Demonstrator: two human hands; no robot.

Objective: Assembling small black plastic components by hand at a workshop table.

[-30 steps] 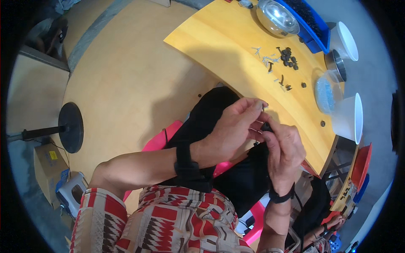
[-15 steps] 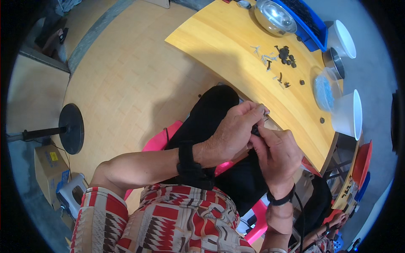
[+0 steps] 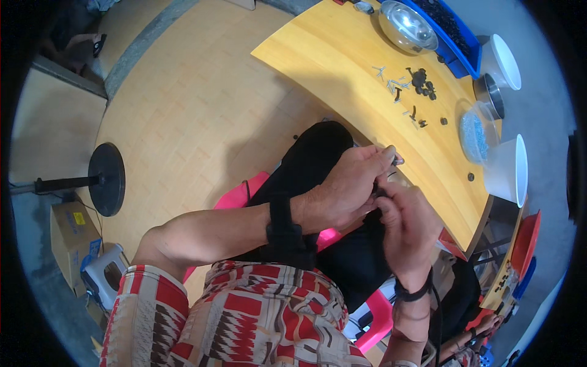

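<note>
Close together over my lap, by the table's near edge, both my hands are closed at the fingertips. My left hand [image 3: 351, 183] pinches a small piece with a pale, shiny end [image 3: 398, 162] past its thumb and forefinger. Between the hands, a small dark part [image 3: 380, 191] sits in the fingers of my right hand [image 3: 411, 223], mostly hidden. On the wooden table [image 3: 342, 79] lie a pile of small black parts [image 3: 422, 82], scattered thin silver pins [image 3: 391, 85] and a few loose black pieces [image 3: 413, 114].
Along the table's far side stand a steel bowl [image 3: 408, 27], a blue bin [image 3: 468, 61] of black parts, white tubs [image 3: 507, 168], a small metal bowl [image 3: 490, 96] and a clear tub [image 3: 474, 134] of bluish pieces. Another person's hand [image 3: 486, 323] shows at lower right.
My view has shifted slightly, so the table sits a little further right. The hands stay together, and the small piece's pale end shows more beyond my left fingertips.
</note>
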